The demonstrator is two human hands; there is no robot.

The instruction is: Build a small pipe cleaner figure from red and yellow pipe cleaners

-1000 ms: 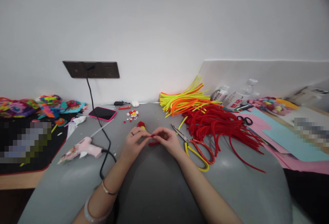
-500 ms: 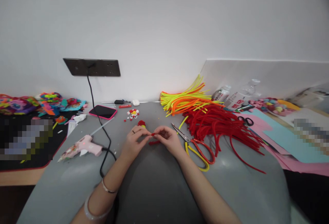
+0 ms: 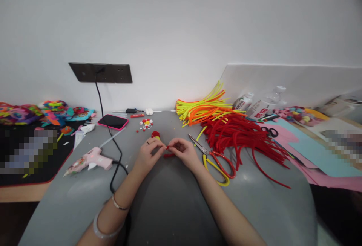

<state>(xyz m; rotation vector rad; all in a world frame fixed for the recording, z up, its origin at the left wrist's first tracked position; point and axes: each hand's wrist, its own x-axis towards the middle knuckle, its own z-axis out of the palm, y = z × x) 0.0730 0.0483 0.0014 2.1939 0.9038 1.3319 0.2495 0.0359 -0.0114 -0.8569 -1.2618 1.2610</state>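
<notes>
Your left hand (image 3: pixel 147 155) and right hand (image 3: pixel 185 152) met over the middle of the grey desk (image 3: pixel 175 204), fingertips of both pinched shut on a short red pipe cleaner piece (image 3: pixel 169 148) held between them, just above the desk surface. A second small red scrap (image 3: pixel 169 156) lay on the desk directly under the hands; whether it joined the held piece could not be told. Judgement on technique: you did well to keep both pinches close together on so short a length, since a fuzzy wire like this likely kinks where the grip is far from the bend; wrists resting low on the desk should steady the twist. Just beyond the left fingertips stood a small red-and-yellow made piece (image 3: pixel 155 135), near but apart from the hands. To the right, scissors with red and yellow handles (image 3: pixel 216 159) lay blades pointing away, close beside your right hand, so watch the wrist there. Farther right, a heap of red pipe cleaners (image 3: pixel 240 136), with yellow and orange pipe cleaners (image 3: pixel 203 109) behind it. To the left, a pink glue gun (image 3: pixel 89 160) lay with its black cord (image 3: pixel 114 152) running up to the wall socket; tip pointed away from you.
</notes>
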